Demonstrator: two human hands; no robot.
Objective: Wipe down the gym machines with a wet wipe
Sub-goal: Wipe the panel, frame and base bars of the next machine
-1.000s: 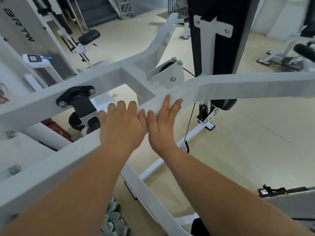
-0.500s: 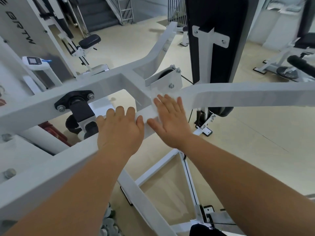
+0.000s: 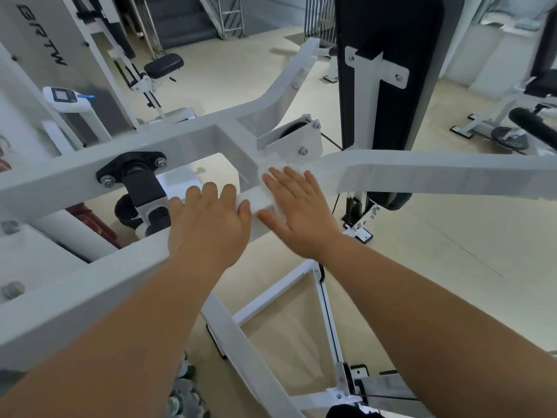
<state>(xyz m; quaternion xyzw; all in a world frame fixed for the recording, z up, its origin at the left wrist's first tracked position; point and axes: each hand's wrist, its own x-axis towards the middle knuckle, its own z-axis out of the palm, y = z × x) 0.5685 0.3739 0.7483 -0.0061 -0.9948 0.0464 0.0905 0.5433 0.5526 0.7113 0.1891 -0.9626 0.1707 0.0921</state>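
Left hand (image 3: pixel 208 218): lies palm down on the white frame bar (image 3: pixel 90 285), the fingers bent over its far edge in a grip and the thumb resting on top
Right hand (image 3: pixel 298 209): just beside the left, flat with the fingers straight and slightly spread, pressing down and gripping nothing
Wet wipe (image 3: pixel 271 165): white and crumpled, pinned under the right palm where the bars of the frame meet; only its edge shows past the fingertips
Pulley bracket (image 3: pixel 294 140): white plate with bolts, a black wheel behind it, just beyond the right fingertips
Pivot bearing (image 3: pixel 132 170): black, bolted to the cross bar, to the left of the left hand
Back pad (image 3: pixel 388 31): tall and black with a white bracket on it, upright behind the frame
Room: pale floor (image 3: pixel 422 267), other white machines round about, a weight plate (image 3: pixel 509 141) at the far right
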